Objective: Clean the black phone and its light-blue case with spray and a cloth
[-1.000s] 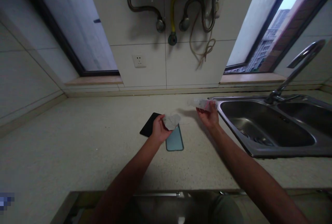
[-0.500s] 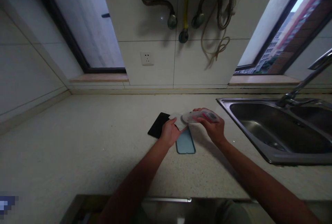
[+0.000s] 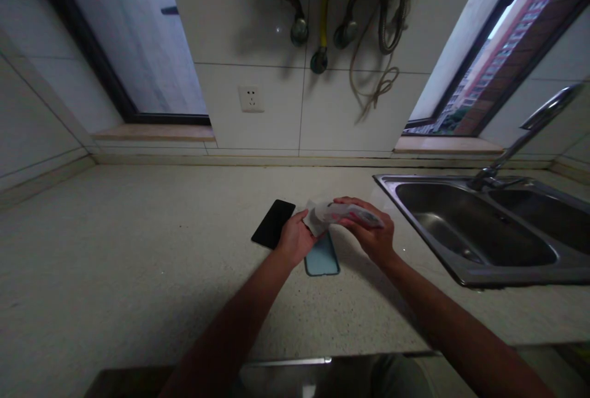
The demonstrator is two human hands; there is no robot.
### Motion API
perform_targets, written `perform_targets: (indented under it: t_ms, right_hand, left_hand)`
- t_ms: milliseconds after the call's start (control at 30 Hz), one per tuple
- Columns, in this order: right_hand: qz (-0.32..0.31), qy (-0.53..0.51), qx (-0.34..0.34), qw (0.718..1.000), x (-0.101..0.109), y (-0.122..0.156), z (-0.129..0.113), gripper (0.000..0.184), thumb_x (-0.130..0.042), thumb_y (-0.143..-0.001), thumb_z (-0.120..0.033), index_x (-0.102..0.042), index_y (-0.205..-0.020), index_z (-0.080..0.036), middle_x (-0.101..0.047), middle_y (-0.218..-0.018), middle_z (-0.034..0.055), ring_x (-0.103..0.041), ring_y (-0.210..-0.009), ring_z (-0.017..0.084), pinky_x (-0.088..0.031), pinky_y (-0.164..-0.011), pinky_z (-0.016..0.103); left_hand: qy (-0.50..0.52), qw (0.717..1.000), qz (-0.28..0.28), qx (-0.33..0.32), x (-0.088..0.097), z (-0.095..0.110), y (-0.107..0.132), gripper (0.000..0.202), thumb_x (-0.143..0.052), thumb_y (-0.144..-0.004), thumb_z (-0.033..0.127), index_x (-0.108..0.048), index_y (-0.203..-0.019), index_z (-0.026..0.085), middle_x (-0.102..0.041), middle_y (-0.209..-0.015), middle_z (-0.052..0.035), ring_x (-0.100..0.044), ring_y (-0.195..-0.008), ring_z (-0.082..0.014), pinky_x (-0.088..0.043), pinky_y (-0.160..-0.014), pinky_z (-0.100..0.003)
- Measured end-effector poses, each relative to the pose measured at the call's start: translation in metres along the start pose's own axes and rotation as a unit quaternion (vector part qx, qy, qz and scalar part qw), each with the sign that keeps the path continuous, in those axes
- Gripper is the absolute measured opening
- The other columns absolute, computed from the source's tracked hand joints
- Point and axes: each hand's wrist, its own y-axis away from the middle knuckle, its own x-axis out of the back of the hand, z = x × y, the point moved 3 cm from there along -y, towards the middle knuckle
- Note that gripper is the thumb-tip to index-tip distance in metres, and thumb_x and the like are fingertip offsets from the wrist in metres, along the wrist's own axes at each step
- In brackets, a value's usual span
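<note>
My left hand (image 3: 295, 239) is closed on a thin white wipe (image 3: 315, 225), with the thumb on its upper edge. My right hand (image 3: 378, 237) grips a clear plastic bottle (image 3: 356, 214) with pink-red print, lying nearly on its side. The bottle's left end meets the wipe; whether liquid comes out cannot be seen. Under and left of my left hand lies a phone (image 3: 273, 223) with a dark screen. A light-blue phone case (image 3: 322, 258) rests on the counter below the wipe, its top partly covered by my left hand and the wipe.
The pale speckled counter (image 3: 184, 300) runs along a tiled wall. To the right is a steel double sink (image 3: 465, 226) with a tall faucet (image 3: 525, 146). A wall socket (image 3: 251, 99) and several hoses (image 3: 325, 17) are at the back.
The bottle has tipped slightly, its right end lower, and its left end is now closer against the wipe. The head view has turned a little to the right.
</note>
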Motion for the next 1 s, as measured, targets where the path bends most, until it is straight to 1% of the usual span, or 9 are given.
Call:
perform_targets:
  t_ms: [167, 233, 300, 367, 467, 633, 700, 833, 1000]
  right_hand:
    - [-0.048, -0.018, -0.027, 0.998, -0.003, -0.001, -0.001, 0.042, -0.09, -0.064, -0.023, -0.078, -0.104, -0.028, -0.078, -0.105, 0.0028, -0.073, -0.098, 0.023, -0.056, -0.096, 0.034]
    - [-0.057, -0.018, -0.044, 0.997, -0.005, -0.002, 0.003, 0.038, -0.09, -0.063, -0.022, -0.079, -0.099, -0.028, -0.079, -0.102, 0.0018, -0.074, -0.094, 0.022, -0.057, -0.094, 0.032]
    - [-0.021, -0.043, -0.066, 0.997, -0.003, -0.004, 0.007, 0.03, -0.088, -0.067, -0.022, -0.079, -0.095, -0.025, -0.079, -0.098, 0.0023, -0.074, -0.09, 0.021, -0.058, -0.092, 0.031]
    - [0.048, -0.103, -0.09, 0.99, 0.002, -0.007, 0.011, 0.025, -0.087, -0.069, -0.023, -0.077, -0.093, -0.022, -0.078, -0.095, 0.0037, -0.074, -0.088, 0.021, -0.058, -0.091, 0.033]
    - [0.119, -0.191, -0.104, 0.969, 0.007, -0.01, 0.012, 0.028, -0.087, -0.069, -0.022, -0.075, -0.094, -0.02, -0.078, -0.095, 0.0049, -0.074, -0.089, 0.021, -0.059, -0.09, 0.036]
    - [0.055, -0.122, -0.124, 0.983, 0.004, -0.011, 0.02, 0.028, -0.086, -0.068, -0.018, -0.076, -0.095, -0.019, -0.078, -0.096, 0.0037, -0.073, -0.087, 0.019, -0.059, -0.088, 0.031]
    - [0.065, -0.132, -0.137, 0.98, 0.004, -0.012, 0.027, 0.023, -0.086, -0.069, -0.02, -0.076, -0.09, -0.018, -0.078, -0.091, 0.0034, -0.073, -0.083, 0.019, -0.06, -0.087, 0.032]
    - [0.152, -0.255, -0.139, 0.945, 0.011, -0.02, 0.035, 0.028, -0.088, -0.068, -0.027, -0.073, -0.09, -0.02, -0.077, -0.088, 0.002, -0.074, -0.086, 0.02, -0.061, -0.087, 0.034]
    - [0.178, -0.387, -0.201, 0.882, 0.015, -0.027, 0.046, 0.036, -0.092, -0.063, -0.034, -0.068, -0.088, -0.023, -0.075, -0.089, -0.0037, -0.074, -0.089, 0.016, -0.062, -0.084, 0.029]
  left_hand:
    - [-0.014, 1.0, 0.004, 0.0, 0.0, -0.002, -0.001, 0.026, -0.047, -0.092, 0.021, -0.065, -0.108, 0.011, -0.073, -0.099, -0.0141, -0.07, -0.091, -0.0223, -0.057, -0.086, -0.037]
    - [-0.018, 1.0, -0.006, 0.001, -0.001, -0.002, -0.001, 0.027, -0.046, -0.093, 0.021, -0.065, -0.109, 0.01, -0.073, -0.099, -0.0148, -0.07, -0.093, -0.0228, -0.057, -0.087, -0.038]
    - [-0.016, 1.0, -0.003, -0.005, -0.001, -0.002, -0.001, 0.028, -0.045, -0.094, 0.02, -0.064, -0.11, 0.01, -0.074, -0.1, -0.0149, -0.07, -0.096, -0.0231, -0.056, -0.09, -0.039]
    - [-0.009, 1.0, 0.016, -0.013, -0.001, -0.001, -0.001, 0.026, -0.046, -0.094, 0.019, -0.064, -0.11, 0.009, -0.074, -0.1, -0.0145, -0.07, -0.098, -0.023, -0.055, -0.092, -0.04]
    - [-0.006, 0.999, 0.03, -0.013, 0.0, 0.0, -0.001, 0.024, -0.047, -0.094, 0.019, -0.064, -0.107, 0.009, -0.074, -0.099, -0.015, -0.07, -0.099, -0.0234, -0.054, -0.094, -0.041]
    - [-0.009, 1.0, 0.004, -0.008, -0.004, -0.001, 0.001, 0.026, -0.045, -0.094, 0.018, -0.066, -0.106, 0.008, -0.073, -0.105, -0.0168, -0.069, -0.105, -0.0243, -0.054, -0.096, -0.04]
    - [-0.013, 1.0, 0.014, -0.014, -0.004, 0.0, 0.001, 0.027, -0.044, -0.095, 0.019, -0.067, -0.103, 0.008, -0.074, -0.103, -0.0171, -0.069, -0.104, -0.0242, -0.054, -0.095, -0.04]
    - [-0.036, 0.998, 0.023, -0.046, 0.0, 0.005, -0.001, 0.022, -0.05, -0.093, 0.021, -0.069, -0.092, 0.01, -0.074, -0.096, -0.0155, -0.071, -0.098, -0.0227, -0.056, -0.09, -0.037]
    - [-0.084, 0.991, 0.035, -0.1, 0.005, 0.011, 0.0, 0.017, -0.071, -0.08, 0.023, -0.07, -0.088, 0.008, -0.075, -0.091, -0.0144, -0.072, -0.081, -0.0201, -0.059, -0.08, -0.033]
